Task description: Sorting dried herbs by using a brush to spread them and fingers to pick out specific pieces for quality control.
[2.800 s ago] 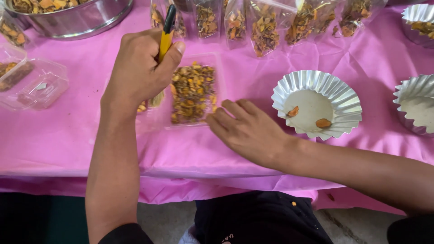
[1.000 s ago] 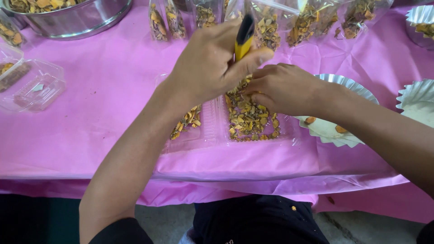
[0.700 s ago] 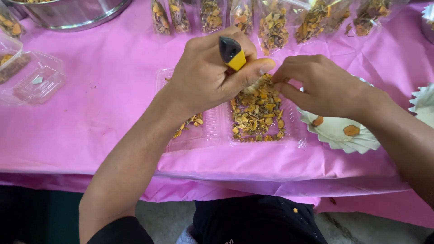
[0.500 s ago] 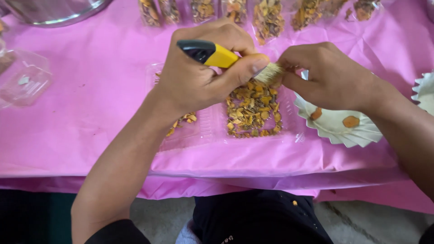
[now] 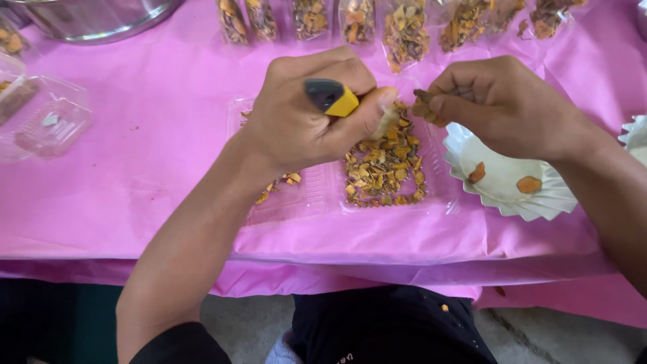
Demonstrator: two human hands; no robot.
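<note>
A pink cloth (image 5: pixel 135 175) covers the table and hangs over its near edge at 6 o'clock; below it a strip of grey floor shows beside the person's dark clothes. At 12 o'clock a row of clear packets (image 5: pixel 404 27) filled with orange-brown chips lines the far edge, and at 11 o'clock sits a steel bowl (image 5: pixel 101 17), cut off by the frame. An open clear box (image 5: pixel 47 125) lies at 9 o'clock.

The left hand (image 5: pixel 310 114) is closed around a knife (image 5: pixel 333 98) with a yellow and dark handle; its blade is hidden behind the thumb. The right hand (image 5: pixel 499 101) pinches a small brown piece (image 5: pixel 423 106) between thumb and fingertips, just beside the left thumb, above a clear tray (image 5: pixel 317 195) heaped with chips (image 5: pixel 384 162). A white fluted dish (image 5: pixel 512 185) at 3 o'clock holds two orange slices, partly under the right wrist. Whether blade meets piece cannot be told.

Half a second ago the handle pointed left across the knuckles; now it points toward the camera, and the bowl has come into view.
</note>
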